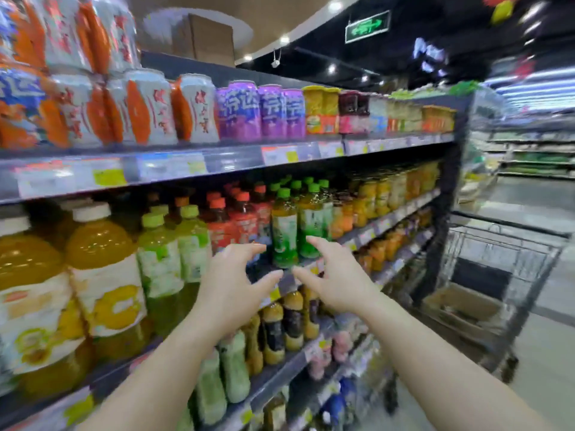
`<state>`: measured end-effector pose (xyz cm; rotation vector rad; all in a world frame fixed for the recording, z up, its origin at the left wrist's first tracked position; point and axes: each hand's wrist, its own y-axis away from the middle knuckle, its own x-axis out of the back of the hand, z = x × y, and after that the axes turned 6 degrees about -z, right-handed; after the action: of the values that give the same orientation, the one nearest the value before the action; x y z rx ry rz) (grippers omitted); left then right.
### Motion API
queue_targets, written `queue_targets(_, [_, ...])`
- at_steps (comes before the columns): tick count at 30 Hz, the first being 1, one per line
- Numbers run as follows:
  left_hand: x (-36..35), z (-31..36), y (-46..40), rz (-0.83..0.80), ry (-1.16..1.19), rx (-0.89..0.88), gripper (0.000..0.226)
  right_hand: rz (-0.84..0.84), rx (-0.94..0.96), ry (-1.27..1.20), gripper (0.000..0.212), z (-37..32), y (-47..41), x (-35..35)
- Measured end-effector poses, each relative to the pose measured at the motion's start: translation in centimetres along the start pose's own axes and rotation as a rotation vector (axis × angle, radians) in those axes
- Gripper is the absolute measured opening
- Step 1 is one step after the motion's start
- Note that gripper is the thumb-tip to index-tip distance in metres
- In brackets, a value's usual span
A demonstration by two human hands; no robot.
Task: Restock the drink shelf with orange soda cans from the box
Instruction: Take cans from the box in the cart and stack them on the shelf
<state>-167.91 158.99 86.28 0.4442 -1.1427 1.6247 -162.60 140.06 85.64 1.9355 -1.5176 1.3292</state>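
Two empty hands, left hand (231, 289) and right hand (334, 279), are held with fingers spread. Blurred orange soda cans (149, 110) are shelved at 10 o'clock; the box (460, 309), partly hidden in a trolley (497, 259), is seen at 4 o'clock.

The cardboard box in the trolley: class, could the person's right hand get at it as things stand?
Probably not yet. The right hand is empty, fingers spread, up in front of the bottle shelf, while the box sits low in the trolley, well off to the right. Nothing blocks the way, so a step and a reach downward should do it.
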Motion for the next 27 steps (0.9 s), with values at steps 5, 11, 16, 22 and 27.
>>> queue_targets(5, [-11.0, 6.0, -3.5, -0.106, -0.122, -0.035, 0.066, 0.023, -0.144, 0.067, 0.077, 11.5, 1.6, 3.1])
queue_targets(11, [-22.8, 14.4, -8.2, -0.209, -0.204, -0.012, 0.075, 0.040, -0.278, 0.266, 0.077, 24.1, 3.1, 8.5])
queue_targets(16, [-30.6, 19.1, -11.3, -0.303, -0.217, -0.020, 0.074, -0.035, -0.385, 0.310, 0.075, 32.2, 4.7, 11.1])
queue_targets(22, [-38.8, 22.3, -15.3, -0.396, -0.230, -0.066, 0.076, -0.044, -0.486, 0.262, 0.075, 40.8, 5.6, 11.5])
queue_targets(27, [-45.4, 23.3, -20.5, -0.408, -0.219, -0.122, 0.075, -0.004, -0.536, 0.280, 0.074, 47.8, 2.6, 12.5])
